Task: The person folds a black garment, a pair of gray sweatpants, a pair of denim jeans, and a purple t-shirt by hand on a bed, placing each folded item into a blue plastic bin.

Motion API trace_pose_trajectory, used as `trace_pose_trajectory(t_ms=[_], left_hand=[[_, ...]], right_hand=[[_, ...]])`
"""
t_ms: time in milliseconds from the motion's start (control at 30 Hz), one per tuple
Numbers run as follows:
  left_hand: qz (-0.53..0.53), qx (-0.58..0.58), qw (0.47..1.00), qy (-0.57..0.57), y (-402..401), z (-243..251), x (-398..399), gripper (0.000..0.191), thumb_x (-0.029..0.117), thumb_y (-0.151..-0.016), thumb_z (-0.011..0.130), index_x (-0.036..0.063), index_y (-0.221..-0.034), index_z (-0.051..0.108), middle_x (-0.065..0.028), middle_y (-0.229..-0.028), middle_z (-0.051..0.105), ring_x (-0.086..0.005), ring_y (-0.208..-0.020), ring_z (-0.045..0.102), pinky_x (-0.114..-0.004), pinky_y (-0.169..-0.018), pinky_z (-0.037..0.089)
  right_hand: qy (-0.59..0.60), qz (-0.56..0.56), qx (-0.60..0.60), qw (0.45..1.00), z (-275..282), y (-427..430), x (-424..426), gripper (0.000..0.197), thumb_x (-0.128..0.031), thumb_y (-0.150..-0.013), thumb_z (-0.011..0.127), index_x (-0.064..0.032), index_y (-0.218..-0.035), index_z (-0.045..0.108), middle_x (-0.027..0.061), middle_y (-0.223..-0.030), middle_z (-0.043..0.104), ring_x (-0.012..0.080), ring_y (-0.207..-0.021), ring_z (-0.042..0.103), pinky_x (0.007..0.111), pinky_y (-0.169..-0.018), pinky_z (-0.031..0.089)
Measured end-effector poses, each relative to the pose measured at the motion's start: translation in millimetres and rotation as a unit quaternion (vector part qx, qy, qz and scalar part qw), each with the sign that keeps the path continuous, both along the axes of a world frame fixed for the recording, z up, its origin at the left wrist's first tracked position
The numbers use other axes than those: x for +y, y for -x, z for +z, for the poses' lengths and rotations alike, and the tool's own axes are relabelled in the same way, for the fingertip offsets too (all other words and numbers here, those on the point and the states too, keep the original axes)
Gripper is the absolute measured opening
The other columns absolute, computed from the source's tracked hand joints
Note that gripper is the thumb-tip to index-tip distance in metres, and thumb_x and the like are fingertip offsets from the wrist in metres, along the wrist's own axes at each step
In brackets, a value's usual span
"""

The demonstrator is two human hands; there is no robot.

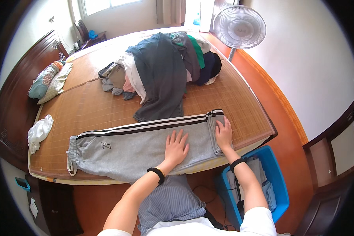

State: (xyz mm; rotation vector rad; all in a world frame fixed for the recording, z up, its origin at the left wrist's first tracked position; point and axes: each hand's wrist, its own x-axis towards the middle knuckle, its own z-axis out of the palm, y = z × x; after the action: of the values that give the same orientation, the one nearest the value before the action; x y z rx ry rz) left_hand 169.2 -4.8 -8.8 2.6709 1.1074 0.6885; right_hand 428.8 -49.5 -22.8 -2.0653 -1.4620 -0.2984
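Grey sweatpants [121,147] with black and white side stripes lie flat across the near edge of the bed, folded lengthwise, the elastic waistband [73,147] at the left. Their leg end [214,132] is folded back over itself at the right. My left hand [176,147] rests flat on the middle of the legs, fingers spread. On the folded leg end lies my right hand [223,134], its fingers slightly apart. Neither hand grips the fabric. Behind the sweatpants, dark grey trousers [162,73] hang down from a heap of mixed clothes.
A blue plastic bin [278,188] with clothes stands on the floor at the right, beside the bed. Pillows [54,82] and a white cloth [40,132] lie at the bed's left side. A standing fan [240,28] is beyond the far right edge. Cables run over the floor.
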Motion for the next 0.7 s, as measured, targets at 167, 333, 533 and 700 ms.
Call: trace_pose_trajectory(t_ms=[167, 333, 533, 700], left_hand=[[-0.007, -0.017, 1.000, -0.001, 0.1, 1.7, -0.3, 0.047, 0.031, -0.089, 0.049, 0.0143, -0.133, 0.047, -0.0116, -0.143, 0.039, -0.0367, -0.133, 0.031, -0.053, -0.108, 0.023], [-0.033, 0.018, 0.999, -0.005, 17.2, 1.4, 2.2, 0.049, 0.035, -0.089, 0.048, 0.0165, -0.135, 0.045, -0.0115, -0.144, 0.038, -0.0354, -0.134, 0.031, -0.054, -0.108, 0.023], [-0.094, 0.139, 0.985, 0.031, 59.6, 25.2, 12.1, 0.055, 0.045, -0.092, 0.044, 0.0197, -0.141, 0.037, -0.0107, -0.147, 0.034, -0.0344, -0.136, 0.029, -0.057, -0.109, 0.021], [-0.028, 0.100, 0.995, -0.009, 100.8, 3.7, 27.1, 0.055, 0.046, -0.093, 0.042, 0.0198, -0.141, 0.038, -0.0114, -0.147, 0.033, -0.0350, -0.137, 0.027, -0.059, -0.109, 0.018]], right_hand=[[-0.040, -0.074, 0.000, 0.996, 12.3, 8.6, -4.2, 0.041, -0.027, -0.084, 0.062, -0.0154, -0.122, 0.056, 0.0154, -0.132, 0.047, 0.0336, -0.122, 0.043, 0.046, -0.100, 0.035], [0.024, -0.187, 0.086, 0.978, 22.4, 18.8, -5.1, 0.060, -0.040, -0.074, 0.072, -0.0133, -0.124, 0.055, 0.0125, -0.128, 0.054, 0.0318, -0.118, 0.049, 0.043, -0.094, 0.040], [0.124, -0.108, 0.165, 0.973, 53.8, -23.2, 0.6, 0.051, -0.029, -0.066, 0.076, -0.0086, -0.112, 0.063, 0.0178, -0.103, 0.066, 0.0345, -0.097, 0.063, 0.045, -0.081, 0.050], [0.102, -0.006, 0.081, 0.991, 81.4, -3.5, 27.0, 0.059, -0.025, -0.063, 0.075, -0.0022, -0.115, 0.060, 0.0222, -0.103, 0.064, 0.0353, -0.094, 0.063, 0.042, -0.082, 0.051]])
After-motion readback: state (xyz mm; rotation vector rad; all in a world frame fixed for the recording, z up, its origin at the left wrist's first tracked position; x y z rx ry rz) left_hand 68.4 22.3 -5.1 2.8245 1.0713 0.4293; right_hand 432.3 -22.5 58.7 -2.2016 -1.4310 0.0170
